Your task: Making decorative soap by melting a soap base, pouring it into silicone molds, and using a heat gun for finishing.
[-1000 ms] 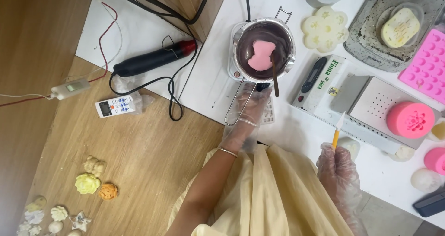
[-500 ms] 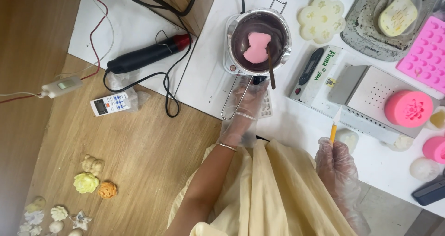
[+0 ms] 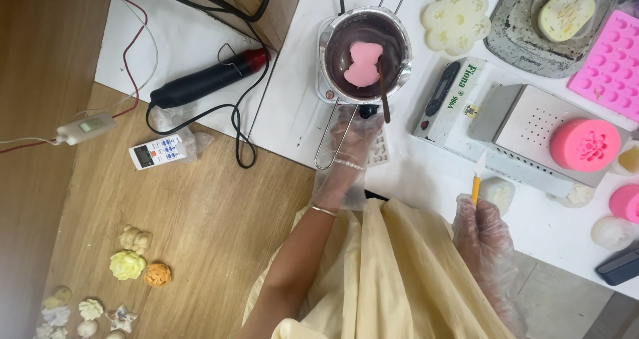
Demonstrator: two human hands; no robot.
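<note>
My left hand [image 3: 347, 154], in a clear glove, grips the wire handle [image 3: 331, 138] of a small metal pot [image 3: 364, 49]. The pot holds dark melted liquid with a pink bear-shaped piece [image 3: 362, 64] floating in it. A brown stick [image 3: 384, 92] leans over the pot's near rim. My right hand [image 3: 484, 229], also gloved, holds a yellow-handled tool with a white tip [image 3: 477, 179] upright near the table's front edge. The tip is beside a whitish lump [image 3: 499, 192].
On the white table [image 3: 293, 106] are a flower-shaped white mould [image 3: 456, 19], a pink tray mould [image 3: 609, 62], a pink round flower mould [image 3: 586, 144] on a metal box, a boxed scale [image 3: 447, 96] and a black heat gun [image 3: 206, 80] with cables. A remote [image 3: 160, 152] and small shaped pieces [image 3: 136, 262] lie on the wooden surface.
The view has drifted slightly. My left hand stays on the pot handle, and my right hand with the yellow tool has risen a little towards the whitish lump.
</note>
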